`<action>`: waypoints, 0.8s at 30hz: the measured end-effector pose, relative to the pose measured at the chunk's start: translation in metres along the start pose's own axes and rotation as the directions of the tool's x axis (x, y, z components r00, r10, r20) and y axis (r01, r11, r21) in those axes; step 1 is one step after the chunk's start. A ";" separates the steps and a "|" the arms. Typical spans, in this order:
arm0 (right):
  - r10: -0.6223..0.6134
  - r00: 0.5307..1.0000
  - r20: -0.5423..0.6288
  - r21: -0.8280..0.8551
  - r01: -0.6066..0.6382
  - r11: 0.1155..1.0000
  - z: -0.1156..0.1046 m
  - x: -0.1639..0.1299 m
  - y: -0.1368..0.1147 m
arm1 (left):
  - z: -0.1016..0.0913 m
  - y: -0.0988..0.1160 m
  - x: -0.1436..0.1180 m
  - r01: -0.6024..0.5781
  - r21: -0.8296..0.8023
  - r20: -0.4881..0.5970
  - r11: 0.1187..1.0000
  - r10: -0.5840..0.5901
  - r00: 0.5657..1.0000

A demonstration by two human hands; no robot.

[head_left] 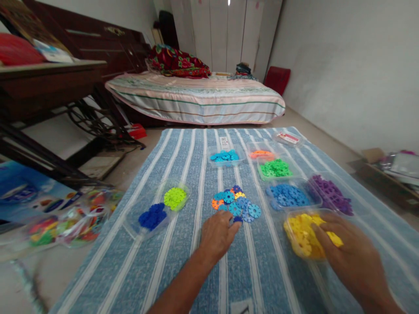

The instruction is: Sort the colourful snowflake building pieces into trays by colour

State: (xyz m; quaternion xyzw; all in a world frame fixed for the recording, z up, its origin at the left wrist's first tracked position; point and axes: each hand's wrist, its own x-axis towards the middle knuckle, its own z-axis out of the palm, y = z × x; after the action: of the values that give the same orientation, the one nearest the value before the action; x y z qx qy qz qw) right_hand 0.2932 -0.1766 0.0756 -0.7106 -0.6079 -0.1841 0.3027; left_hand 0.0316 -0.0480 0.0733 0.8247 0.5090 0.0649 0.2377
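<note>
My left hand [218, 233] reaches to the near edge of a loose pile of snowflake discs [235, 208] in light blue, orange, yellow and dark blue. Its thumb and fingers are drawn together at a dark blue snowflake disc [238, 219]. Blurred by motion, my right hand [350, 253] is over the clear tub of yellow snowflake discs [303, 231], fingertips among the pieces. Yellow shows between its thumb and fingers; whether it grips a piece is unclear. Just beyond it stand tubs of blue discs [288, 195] and purple discs [332, 192].
Green discs [276, 168], orange discs [262, 154] and sky-blue discs [225, 156] sit in tubs farther back. On the left are tubs of dark blue discs [152, 216] and lime discs [176, 198]. A lidded box [288, 138] lies at the far right corner of the striped cloth [178, 279].
</note>
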 end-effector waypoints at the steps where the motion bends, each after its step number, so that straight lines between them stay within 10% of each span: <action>1: 0.004 1.000 0.020 -0.030 -0.003 1.000 0.000 -0.003 0.007 | 0.001 0.005 0.001 0.013 0.057 0.007 0.998 -0.013 1.000; 7: 0.030 0.999 0.015 -0.193 -0.027 0.981 0.001 -0.009 0.009 | 0.006 0.019 0.006 0.068 0.132 0.019 0.989 -0.071 0.997; 15: -0.133 0.991 -0.011 0.262 0.131 0.956 0.034 -0.002 -0.075 | 0.001 0.009 -0.003 0.042 -0.172 -0.046 0.984 -0.050 0.998; 24: -0.089 0.981 0.173 0.240 0.046 0.970 0.094 0.002 -0.088 | -0.103 -0.065 -0.046 0.202 -0.047 -0.393 0.978 -0.204 0.897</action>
State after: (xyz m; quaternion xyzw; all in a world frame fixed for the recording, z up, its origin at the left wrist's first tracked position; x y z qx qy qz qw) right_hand 0.1974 -0.1071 0.0245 -0.6627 -0.6742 -0.0555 0.3212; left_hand -0.0788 -0.0310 0.1400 0.7362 0.6296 0.2062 0.1377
